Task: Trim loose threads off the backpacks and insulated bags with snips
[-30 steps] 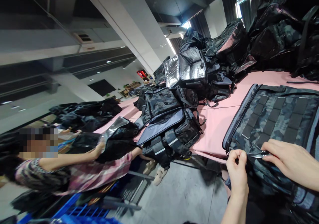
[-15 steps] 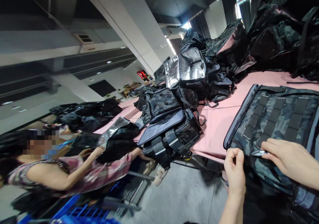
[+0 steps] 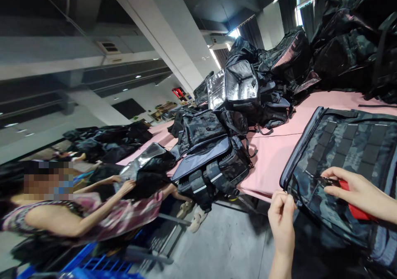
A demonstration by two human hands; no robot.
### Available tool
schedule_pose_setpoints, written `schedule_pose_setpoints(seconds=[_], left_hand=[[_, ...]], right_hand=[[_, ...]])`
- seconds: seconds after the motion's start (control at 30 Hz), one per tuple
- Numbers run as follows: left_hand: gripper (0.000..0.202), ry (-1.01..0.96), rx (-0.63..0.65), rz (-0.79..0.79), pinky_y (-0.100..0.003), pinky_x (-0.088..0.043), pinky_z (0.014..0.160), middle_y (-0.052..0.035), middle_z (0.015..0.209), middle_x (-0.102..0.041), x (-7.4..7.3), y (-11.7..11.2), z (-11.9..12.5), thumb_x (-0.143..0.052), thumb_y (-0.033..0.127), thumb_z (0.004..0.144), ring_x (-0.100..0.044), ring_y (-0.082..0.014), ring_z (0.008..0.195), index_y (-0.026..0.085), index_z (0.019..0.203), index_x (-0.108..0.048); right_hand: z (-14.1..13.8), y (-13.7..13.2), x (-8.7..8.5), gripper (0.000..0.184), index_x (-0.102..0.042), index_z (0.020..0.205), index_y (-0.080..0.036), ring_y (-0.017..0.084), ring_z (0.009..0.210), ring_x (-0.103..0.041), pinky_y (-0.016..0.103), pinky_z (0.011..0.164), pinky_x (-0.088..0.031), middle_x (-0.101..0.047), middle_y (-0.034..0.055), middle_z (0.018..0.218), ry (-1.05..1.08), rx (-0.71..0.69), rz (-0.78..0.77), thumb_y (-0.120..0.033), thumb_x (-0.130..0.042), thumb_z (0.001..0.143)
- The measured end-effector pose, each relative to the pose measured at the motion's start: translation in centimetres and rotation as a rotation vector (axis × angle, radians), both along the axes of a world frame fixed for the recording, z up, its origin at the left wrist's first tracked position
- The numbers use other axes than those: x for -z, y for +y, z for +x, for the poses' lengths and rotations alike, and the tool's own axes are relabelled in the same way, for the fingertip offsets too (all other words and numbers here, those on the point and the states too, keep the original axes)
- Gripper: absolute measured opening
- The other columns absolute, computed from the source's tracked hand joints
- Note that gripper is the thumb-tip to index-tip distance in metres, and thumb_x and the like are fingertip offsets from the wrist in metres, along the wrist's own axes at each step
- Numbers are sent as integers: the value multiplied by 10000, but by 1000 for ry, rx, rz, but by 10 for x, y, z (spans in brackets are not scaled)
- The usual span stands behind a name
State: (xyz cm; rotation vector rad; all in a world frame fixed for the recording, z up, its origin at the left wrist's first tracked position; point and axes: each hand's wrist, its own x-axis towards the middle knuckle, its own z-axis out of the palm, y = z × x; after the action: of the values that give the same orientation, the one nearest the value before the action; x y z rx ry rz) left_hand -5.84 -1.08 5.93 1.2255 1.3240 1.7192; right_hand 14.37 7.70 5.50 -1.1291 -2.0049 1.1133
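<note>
Right hand [image 3: 356, 192] grips a red-handled tool [image 3: 360, 213], slanting up-left over camouflage bag [image 3: 358, 151]; left hand [image 3: 283, 213] pinches shut; pink desk [image 3: 266, 159], grey floor [image 3: 223, 239].

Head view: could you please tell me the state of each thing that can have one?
Left hand, fingertips pinched together.
Right hand, closed around red-handled tool.
Red-handled tool, open or shut: cannot tell.
Nearest camouflage bag, lying webbing side up.
Silver-lined bag, open.
Grey flap, folded out.
Black bag, held by a co-worker.
</note>
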Motion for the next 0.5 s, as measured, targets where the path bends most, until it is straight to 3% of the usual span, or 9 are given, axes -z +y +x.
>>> schedule_pose_setpoints(seconds=[0.17, 0.23, 0.3, 0.37, 0.43, 0.5], left_hand=[[388, 159, 371, 58, -291, -411, 558, -14, 519, -525, -6, -16, 12, -572, 463, 845, -472, -127, 487, 199, 562, -598], [273, 181, 296, 65, -300, -463, 613, -31, 617, -609, -10, -6, 9, -568, 440, 853, -538, -139, 531, 211, 761, -683], [261, 275, 116, 37, -339, -492, 804, -82, 941, -683, -14, 16, 2, -587, 388, 844, -635, -194, 824, 221, 1028, -664], [425, 381, -45, -13, -398, -437, 966, -123, 1220, -608, -14, 43, -7, -656, 389, 779, -547, -258, 1148, 206, 1158, -603], [463, 431, -85, -110, -429, -433, 976, -145, 1184, -629, -9, 65, -16, -684, 435, 731, -526, -293, 1182, 172, 1106, -616], [430, 485, -60, -216, -421, -483, 892, -141, 1017, -688, 3, 73, -23, -654, 492, 734, -600, -301, 1053, 161, 1007, -637]], right_hand=[[0, 4, 0, 327, -532, 912, -208, 177, 834, -552, 293, 792, -420, -592, 4, 867, 130, 81, 12, -532, -517, 879], [-1, 1, -6, 314, -522, 851, -199, 165, 785, -526, 279, 749, -416, -565, -4, 805, 158, 107, 19, -512, -509, 880], [-2, -4, -13, 288, -509, 798, -195, 158, 749, -499, 273, 718, -401, -541, -10, 756, 148, 122, 18, -473, -506, 873], [-2, -11, -19, 225, -502, 771, -193, 151, 723, -485, 267, 696, -385, -535, -17, 730, 119, 98, 1, -402, -501, 857], [-1, -17, -24, 119, -501, 764, -195, 143, 699, -483, 258, 674, -370, -542, -25, 711, 90, 54, -6, -295, -477, 822], [4, -20, -27, 54, -498, 753, -196, 133, 682, -488, 247, 659, -359, -547, -36, 696, 48, 37, 20, -198, -444, 759]])
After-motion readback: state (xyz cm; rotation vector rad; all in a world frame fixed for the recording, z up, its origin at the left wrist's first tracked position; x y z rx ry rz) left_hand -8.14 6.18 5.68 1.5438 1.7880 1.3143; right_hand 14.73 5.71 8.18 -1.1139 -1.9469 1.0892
